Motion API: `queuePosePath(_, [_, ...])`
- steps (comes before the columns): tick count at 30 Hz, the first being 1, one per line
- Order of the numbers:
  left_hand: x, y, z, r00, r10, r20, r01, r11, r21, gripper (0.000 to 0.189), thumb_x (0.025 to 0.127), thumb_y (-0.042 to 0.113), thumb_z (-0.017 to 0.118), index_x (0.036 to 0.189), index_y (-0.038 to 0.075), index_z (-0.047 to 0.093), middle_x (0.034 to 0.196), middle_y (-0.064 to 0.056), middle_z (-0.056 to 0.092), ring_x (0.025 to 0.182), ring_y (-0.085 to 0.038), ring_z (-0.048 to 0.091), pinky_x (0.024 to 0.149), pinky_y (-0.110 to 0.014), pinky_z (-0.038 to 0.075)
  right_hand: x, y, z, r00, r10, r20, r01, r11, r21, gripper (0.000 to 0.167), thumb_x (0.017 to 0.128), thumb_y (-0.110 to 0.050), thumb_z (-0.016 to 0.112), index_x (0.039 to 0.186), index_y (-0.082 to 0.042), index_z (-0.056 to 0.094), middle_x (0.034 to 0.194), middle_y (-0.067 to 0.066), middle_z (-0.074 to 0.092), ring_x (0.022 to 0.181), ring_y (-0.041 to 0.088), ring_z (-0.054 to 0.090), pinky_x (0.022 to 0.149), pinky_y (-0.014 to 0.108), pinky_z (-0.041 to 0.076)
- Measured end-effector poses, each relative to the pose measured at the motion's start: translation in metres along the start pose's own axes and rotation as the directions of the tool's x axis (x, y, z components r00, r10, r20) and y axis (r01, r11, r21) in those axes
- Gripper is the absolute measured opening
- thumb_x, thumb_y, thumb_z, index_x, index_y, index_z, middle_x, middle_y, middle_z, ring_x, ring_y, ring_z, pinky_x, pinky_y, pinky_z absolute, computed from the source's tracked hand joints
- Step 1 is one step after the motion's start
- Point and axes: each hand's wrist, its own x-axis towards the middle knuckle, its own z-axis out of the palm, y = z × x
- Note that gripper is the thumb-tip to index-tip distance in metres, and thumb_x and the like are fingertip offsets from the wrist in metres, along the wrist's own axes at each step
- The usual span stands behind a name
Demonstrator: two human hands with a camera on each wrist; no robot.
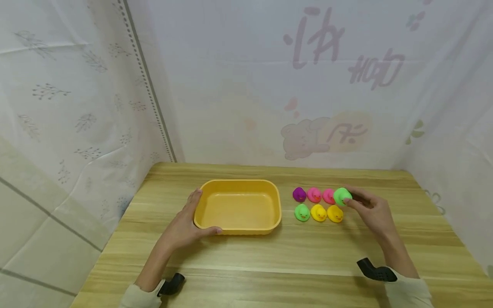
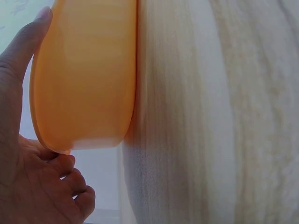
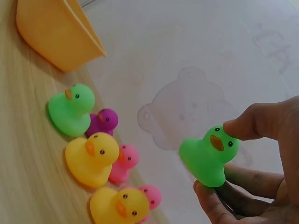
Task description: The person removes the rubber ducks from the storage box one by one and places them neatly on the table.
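A green rubber duck [image 3: 205,156] is pinched between the thumb and fingers of my right hand [image 1: 371,209], raised off the table at the right end of the duck group. Beneath and beside it stand two rows: a purple duck [image 1: 299,194] and two pink ducks [image 1: 314,194] behind, another green duck [image 1: 302,212] and two yellow ducks [image 1: 318,212] in front. My left hand [image 1: 185,224] holds the left end of a yellow plastic basin [image 1: 236,231], thumb along the near rim, fingers at the left side. The basin's inside is bare.
The wooden table [image 1: 269,273] carries everything. A pale printed curtain [image 1: 231,107] hangs behind its back edge and along both sides. Black wrist devices [image 1: 376,271] sit at both sleeves.
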Motion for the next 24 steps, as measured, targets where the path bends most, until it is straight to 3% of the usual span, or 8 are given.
queuePosePath(9, [0.0,0.001,-0.001,1.0,0.001,0.0,-0.001,1.0,0.005,0.138,0.067,0.075,0.082,0.167,0.019,0.004,0.173,-0.014,0.011,0.158,-0.041,0.02,0.12,-0.066,0.031,-0.008,0.021,-0.011,0.999,0.035,-0.02,-0.036,0.998,-0.045,0.054,0.099,-0.034,0.069,0.141,-0.002,0.06,0.118,-0.024,0.066,0.105,-0.009,0.062,0.086,0.006,0.051])
queuePosePath(19, [0.0,0.0,-0.001,1.0,0.009,-0.005,-0.009,1.0,0.005,0.136,0.07,0.074,0.081,0.167,0.015,0.007,0.174,-0.014,0.011,0.157,-0.043,0.021,0.12,-0.067,0.03,-0.013,0.036,-0.019,0.986,0.164,-0.018,-0.165,0.979,-0.118,0.062,0.098,-0.046,0.068,0.144,-0.007,0.058,0.114,-0.028,0.063,0.1,-0.013,0.057,0.082,0.011,0.052])
queuePosePath(21, [0.0,0.0,-0.001,1.0,0.008,-0.006,-0.008,1.0,0.003,0.135,0.07,0.073,0.081,0.167,0.015,0.007,0.174,-0.014,0.011,0.157,-0.043,0.022,0.12,-0.067,0.031,-0.013,0.039,-0.02,0.985,0.174,-0.018,-0.175,0.975,-0.136,0.063,0.097,-0.047,0.068,0.145,-0.007,0.058,0.117,-0.025,0.064,0.1,-0.014,0.057,0.081,0.01,0.051])
queuePosePath(24, [0.0,0.0,-0.001,1.0,0.009,-0.006,-0.009,1.0,0.002,0.135,0.07,0.072,0.082,0.167,0.014,0.008,0.173,-0.014,0.012,0.157,-0.043,0.021,0.12,-0.067,0.03,-0.013,0.044,-0.019,0.98,0.2,-0.012,-0.2,0.966,-0.163,0.066,0.096,-0.05,0.068,0.147,-0.009,0.057,0.13,-0.009,0.067,0.099,-0.017,0.054,0.08,0.008,0.048])
